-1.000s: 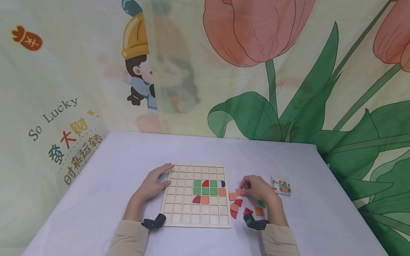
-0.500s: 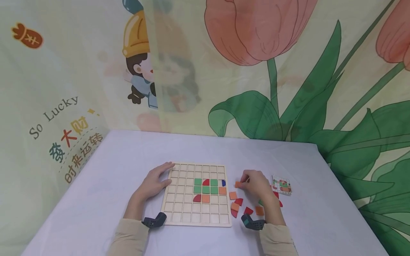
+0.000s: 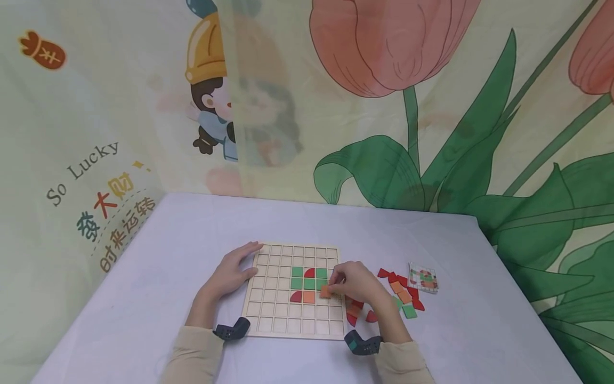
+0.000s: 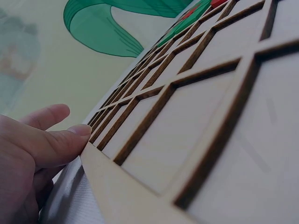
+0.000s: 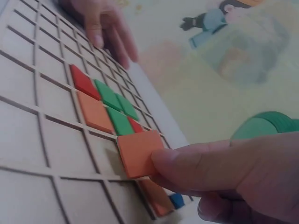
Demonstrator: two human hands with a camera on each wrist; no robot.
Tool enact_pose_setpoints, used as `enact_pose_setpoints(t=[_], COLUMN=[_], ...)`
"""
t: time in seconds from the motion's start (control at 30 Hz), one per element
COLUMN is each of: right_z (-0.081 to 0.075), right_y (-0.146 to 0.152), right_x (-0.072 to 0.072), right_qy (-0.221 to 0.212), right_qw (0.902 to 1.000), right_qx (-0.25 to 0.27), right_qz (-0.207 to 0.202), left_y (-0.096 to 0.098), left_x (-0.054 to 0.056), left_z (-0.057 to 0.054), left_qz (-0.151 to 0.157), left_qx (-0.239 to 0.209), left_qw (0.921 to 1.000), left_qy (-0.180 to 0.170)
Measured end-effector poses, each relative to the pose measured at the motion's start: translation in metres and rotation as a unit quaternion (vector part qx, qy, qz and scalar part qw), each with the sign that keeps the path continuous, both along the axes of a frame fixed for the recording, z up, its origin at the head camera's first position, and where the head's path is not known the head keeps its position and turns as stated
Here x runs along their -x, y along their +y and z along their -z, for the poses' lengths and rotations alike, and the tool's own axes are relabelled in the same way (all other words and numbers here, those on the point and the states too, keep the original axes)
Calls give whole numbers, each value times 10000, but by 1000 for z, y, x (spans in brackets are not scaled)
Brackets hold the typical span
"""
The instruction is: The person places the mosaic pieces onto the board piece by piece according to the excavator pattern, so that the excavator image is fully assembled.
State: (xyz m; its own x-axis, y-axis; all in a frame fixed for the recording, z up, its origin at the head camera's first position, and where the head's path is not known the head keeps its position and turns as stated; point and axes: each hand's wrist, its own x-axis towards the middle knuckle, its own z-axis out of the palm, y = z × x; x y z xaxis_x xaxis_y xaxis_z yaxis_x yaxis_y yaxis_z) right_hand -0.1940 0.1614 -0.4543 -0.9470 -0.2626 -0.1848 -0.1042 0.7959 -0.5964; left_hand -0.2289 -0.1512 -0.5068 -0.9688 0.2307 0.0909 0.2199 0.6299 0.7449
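Observation:
A wooden grid board (image 3: pixel 271 314) lies on the white table, with green, red and orange tiles set in some of its cells. My right hand (image 3: pixel 356 281) pinches an orange square tile (image 5: pixel 140 154) between thumb and fingers, tilted just above the board's right part. Below it in the right wrist view, another orange tile (image 5: pixel 156 198) and a blue piece (image 5: pixel 177 200) sit in the board. My left hand (image 3: pixel 230 272) rests at the board's left edge, its thumb (image 4: pixel 77 130) touching the frame and its fingers extended.
Right of the board lie loose pieces: red ones (image 3: pixel 415 300), orange squares (image 3: pixel 404 295) and green ones (image 3: pixel 410 311). A small patterned card (image 3: pixel 423 277) in clear wrapping lies beyond them. A printed curtain (image 3: pixel 268 181) hangs behind the table.
My right hand has picked up an orange tile from beside the board and carried it left over the grid. The left hand stays at the board's edge.

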Motion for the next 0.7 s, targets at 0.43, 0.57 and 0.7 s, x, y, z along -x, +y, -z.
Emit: enact_pose_setpoints(t=[0.43, 0.57, 0.7], right_z=[0, 0, 1], right_y=[-16, -19, -21], right_x=[-7, -9, -9], right_qy=[308, 526, 582], right_qw=[9971, 9945, 9938], right_qx=[-639, -868, -895], right_qz=[-292, -271, -306], left_y=[1, 1, 1], left_x=[-1, -1, -2], left_z=[-1, -2, -3], left_qz=[-53, -42, -95], left_qx=[66, 72, 97], left_qw=[10000, 10000, 9999], left_qy=[28, -16, -108])
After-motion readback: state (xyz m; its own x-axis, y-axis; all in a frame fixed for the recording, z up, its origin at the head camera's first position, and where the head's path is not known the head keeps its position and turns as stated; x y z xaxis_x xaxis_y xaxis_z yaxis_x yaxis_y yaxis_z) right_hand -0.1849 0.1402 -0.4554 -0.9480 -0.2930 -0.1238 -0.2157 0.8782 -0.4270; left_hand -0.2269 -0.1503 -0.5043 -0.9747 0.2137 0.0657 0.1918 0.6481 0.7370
